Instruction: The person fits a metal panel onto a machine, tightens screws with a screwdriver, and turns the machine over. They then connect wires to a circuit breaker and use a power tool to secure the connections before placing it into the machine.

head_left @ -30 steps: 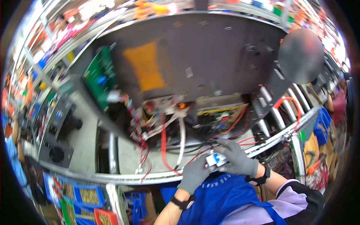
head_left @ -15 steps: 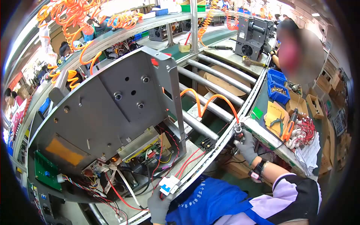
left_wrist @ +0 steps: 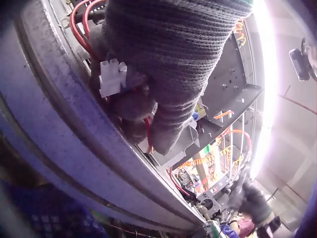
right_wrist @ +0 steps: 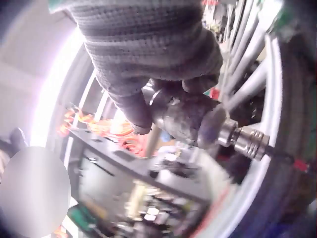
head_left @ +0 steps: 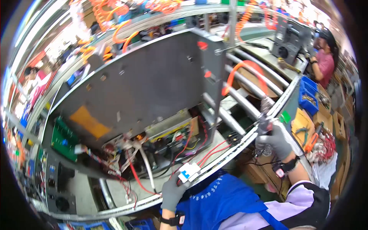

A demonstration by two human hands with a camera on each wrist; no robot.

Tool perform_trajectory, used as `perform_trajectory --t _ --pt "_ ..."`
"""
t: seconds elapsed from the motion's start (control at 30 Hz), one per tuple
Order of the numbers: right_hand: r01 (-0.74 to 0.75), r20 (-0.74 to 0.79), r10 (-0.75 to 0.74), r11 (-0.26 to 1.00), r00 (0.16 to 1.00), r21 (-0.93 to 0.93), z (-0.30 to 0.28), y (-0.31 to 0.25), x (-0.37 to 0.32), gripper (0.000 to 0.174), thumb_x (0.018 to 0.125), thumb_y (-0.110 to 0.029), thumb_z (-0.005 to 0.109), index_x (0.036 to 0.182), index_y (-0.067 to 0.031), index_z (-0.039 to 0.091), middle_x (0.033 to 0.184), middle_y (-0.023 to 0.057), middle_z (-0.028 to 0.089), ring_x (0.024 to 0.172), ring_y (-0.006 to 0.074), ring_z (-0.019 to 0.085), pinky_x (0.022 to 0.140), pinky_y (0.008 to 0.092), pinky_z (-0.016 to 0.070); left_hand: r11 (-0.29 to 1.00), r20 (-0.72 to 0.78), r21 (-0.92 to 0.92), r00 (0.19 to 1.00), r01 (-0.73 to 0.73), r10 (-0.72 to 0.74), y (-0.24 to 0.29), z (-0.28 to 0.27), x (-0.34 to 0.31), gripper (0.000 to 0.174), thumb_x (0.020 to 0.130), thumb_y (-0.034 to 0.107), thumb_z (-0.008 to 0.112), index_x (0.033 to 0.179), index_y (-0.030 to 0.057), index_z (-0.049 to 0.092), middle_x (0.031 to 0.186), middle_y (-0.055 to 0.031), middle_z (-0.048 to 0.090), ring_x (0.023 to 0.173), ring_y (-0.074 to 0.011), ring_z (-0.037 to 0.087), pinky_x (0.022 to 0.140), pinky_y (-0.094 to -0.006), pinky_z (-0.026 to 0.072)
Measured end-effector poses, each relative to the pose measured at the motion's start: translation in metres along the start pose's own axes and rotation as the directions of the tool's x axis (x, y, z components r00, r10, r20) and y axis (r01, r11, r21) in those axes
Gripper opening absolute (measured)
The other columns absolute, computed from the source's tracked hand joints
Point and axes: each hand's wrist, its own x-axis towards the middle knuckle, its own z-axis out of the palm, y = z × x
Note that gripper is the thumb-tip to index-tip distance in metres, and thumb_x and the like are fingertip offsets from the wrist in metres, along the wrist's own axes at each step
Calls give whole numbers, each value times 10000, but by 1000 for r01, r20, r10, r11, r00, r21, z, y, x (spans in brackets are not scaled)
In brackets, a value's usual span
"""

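My left hand (head_left: 173, 193), in a grey glove, grips a white circuit breaker (head_left: 189, 172) with a blue switch at the near rail of the line. Red wires (head_left: 212, 153) run from it toward the rollers. In the left wrist view the gloved fingers (left_wrist: 131, 106) curl beside a white plastic piece (left_wrist: 113, 78) and red wire. Out to the right, my right hand (head_left: 275, 143) is wrapped around an air screwdriver (right_wrist: 183, 119), whose metal chuck and bit (right_wrist: 247, 141) point past the rail in the right wrist view. An orange hose (head_left: 245, 65) reaches the tool.
A large dark metal chassis (head_left: 153, 76) stands on the line, with a green circuit board (head_left: 63, 140) and wiring inside. Steel rollers (head_left: 241, 99) lie to its right. Pliers (head_left: 301, 131), blue bins (head_left: 308, 96) and another person (head_left: 326, 61) are beyond my right hand.
Both hands were together at the circuit breaker; the right left it, reached out to the right and took hold of the air screwdriver. The left kept the breaker. My head view turned right, then partly back.
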Motion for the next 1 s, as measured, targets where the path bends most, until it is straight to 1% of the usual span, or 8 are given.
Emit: perform_trajectory --t 0.17,0.23,0.4,0.43,0.57,0.67,0.93,1.0 --pt "597 -221 -561 788 798 151 73 -39 -10 655 887 -459 695 1336 -63 429 994 102 638 594 185 627 563 320 551 999 14 43 1000 -1 0 15 -7 -2 580 785 422 779 1280 148 648 1047 -174 728 983 -369 693 837 -440 541" --pt "660 -243 -617 663 749 354 97 -38 -3 660 922 -535 631 1348 -66 444 975 89 642 581 150 605 548 308 531 998 23 63 1000 -10 9 7 -6 -1 591 786 462 772 1285 171 642 1047 -165 728 984 -369 690 835 -457 535" --pt "46 204 -271 698 941 715 216 -34 19 479 854 -260 653 1277 -96 498 1016 40 521 609 93 403 486 234 396 995 27 89 999 -35 33 4 -4 -2 592 803 513 750 1292 200 635 993 -149 726 940 -359 693 806 -453 536" --pt "69 192 -292 694 937 717 225 -17 21 399 844 -227 609 1219 -124 519 1039 42 556 690 136 533 584 306 463 993 16 106 999 -46 45 0 -1 -4 592 806 518 747 1292 200 634 986 -146 725 934 -357 694 803 -451 536" --pt "241 161 -411 761 897 602 252 2 12 477 808 -86 662 1242 -128 470 949 32 552 675 161 570 558 322 486 996 -1 83 1000 -14 14 5 -4 -4 581 810 483 767 1287 173 648 1016 -153 726 940 -356 696 793 -447 540" --pt "382 329 -499 851 802 360 249 -4 11 412 809 -148 715 1132 -105 463 853 51 572 686 163 597 592 326 528 997 30 69 999 18 -20 8 -9 -4 584 808 475 769 1301 188 642 985 -141 728 904 -350 697 771 -446 539" --pt "351 279 -484 840 830 414 265 14 17 435 807 -70 766 1117 -81 461 862 54 569 704 185 621 625 324 546 997 19 79 1000 -11 10 5 -5 -3 533 814 473 762 1262 214 633 875 -66 700 836 -289 693 701 -431 531" --pt "372 420 -450 892 788 258 248 21 29 400 791 22 710 1098 -58 466 895 63 556 711 169 618 641 323 548 995 -25 94 999 -45 47 2 3 -1 564 805 476 773 1282 208 638 906 -96 714 855 -315 698 721 -440 535"
